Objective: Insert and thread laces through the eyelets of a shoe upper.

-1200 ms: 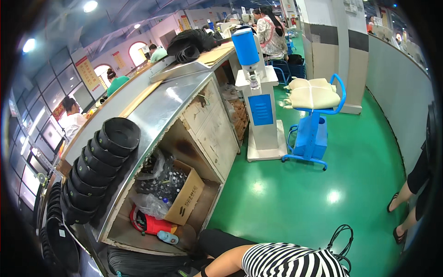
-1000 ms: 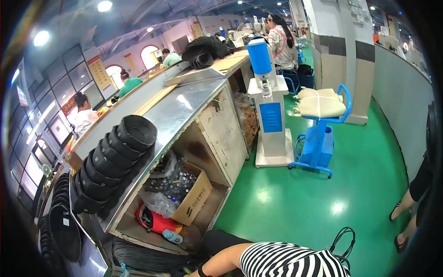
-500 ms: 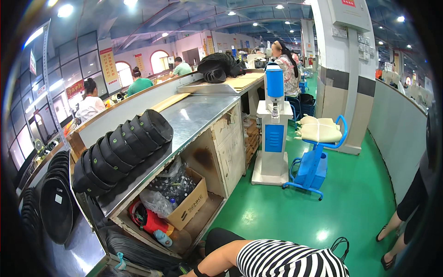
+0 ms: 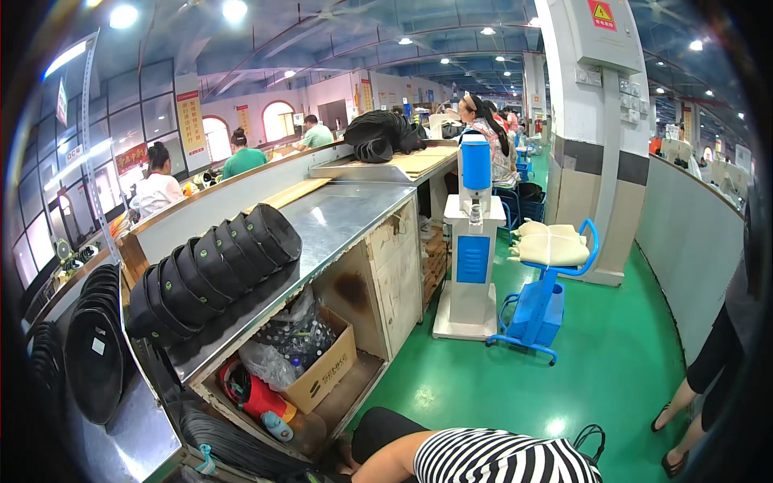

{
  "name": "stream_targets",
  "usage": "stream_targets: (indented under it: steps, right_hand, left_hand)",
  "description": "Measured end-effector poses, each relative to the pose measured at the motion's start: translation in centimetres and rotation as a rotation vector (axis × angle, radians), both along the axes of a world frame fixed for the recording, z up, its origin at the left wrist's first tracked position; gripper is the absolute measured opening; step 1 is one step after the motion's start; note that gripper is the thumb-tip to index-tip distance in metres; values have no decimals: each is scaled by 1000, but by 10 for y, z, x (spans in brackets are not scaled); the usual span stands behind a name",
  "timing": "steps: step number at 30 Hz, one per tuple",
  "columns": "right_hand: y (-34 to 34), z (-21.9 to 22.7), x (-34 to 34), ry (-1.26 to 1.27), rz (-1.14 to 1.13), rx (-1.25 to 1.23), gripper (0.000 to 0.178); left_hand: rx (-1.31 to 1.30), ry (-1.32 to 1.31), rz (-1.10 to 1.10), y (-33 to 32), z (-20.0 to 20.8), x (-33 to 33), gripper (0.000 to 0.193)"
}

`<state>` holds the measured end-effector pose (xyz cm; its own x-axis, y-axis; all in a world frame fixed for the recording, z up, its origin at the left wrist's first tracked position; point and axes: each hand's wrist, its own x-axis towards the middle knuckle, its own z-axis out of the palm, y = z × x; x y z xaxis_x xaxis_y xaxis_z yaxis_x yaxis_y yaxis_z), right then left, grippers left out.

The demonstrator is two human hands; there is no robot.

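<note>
Neither of my hands shows in the head view. At the lower edge, a black-and-white striped sleeve [image 4: 499, 455] and a bare arm [image 4: 394, 463] reach to the left; the picture cuts off the hand, and I cannot tell for certain whose arm it is. A dark-clothed knee [image 4: 385, 427] shows just beyond it. Left of the arm, a bundle of long black strips [image 4: 229, 431] lies below the bench. On the metal bench [image 4: 342, 201], a nested row of black, curved moulded pieces [image 4: 205, 270] leans at the left. More black pieces [image 4: 97, 354] stand upright at the far left.
Under the bench, a cardboard box [image 4: 332, 370] holds plastic bags, next to a red item [image 4: 262, 398] and a bottle [image 4: 278, 425]. A white and blue machine [image 4: 473, 241] and a blue trolley [image 4: 539, 310] stand on the green floor. A person's legs [image 4: 684, 402] are at the right.
The view has shifted slightly, so the bench's far end, machine and trolley sit lower and a bit further left. The bare arm has shifted slightly at the lower edge. Nothing is visibly taken hold of.
</note>
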<state>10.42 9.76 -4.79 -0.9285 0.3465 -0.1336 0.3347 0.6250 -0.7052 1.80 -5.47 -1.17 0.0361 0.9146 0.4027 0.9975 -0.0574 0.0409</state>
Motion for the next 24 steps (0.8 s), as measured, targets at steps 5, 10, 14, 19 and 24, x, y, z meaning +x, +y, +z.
stream_targets:
  steps: [5,10,14,19,24]
  right_hand:
    - [-13,-24,-18,163,-201,-430,17]
    - [-3,-27,-23,148,100,107,15]
    - [7,-16,-32,4,309,75,17]
    - [2,6,-31,-89,304,0,19]
    - [-6,-15,-28,-77,225,47,20]
  left_hand:
    - [-70,-52,63,-15,34,11,26]
    - [-38,62,70,-8,28,9,27]
    - [-51,112,3,-8,18,-2,19]
    - [-11,72,-52,-10,15,-11,16]
    - [-45,-38,-1,-4,35,-1,28]
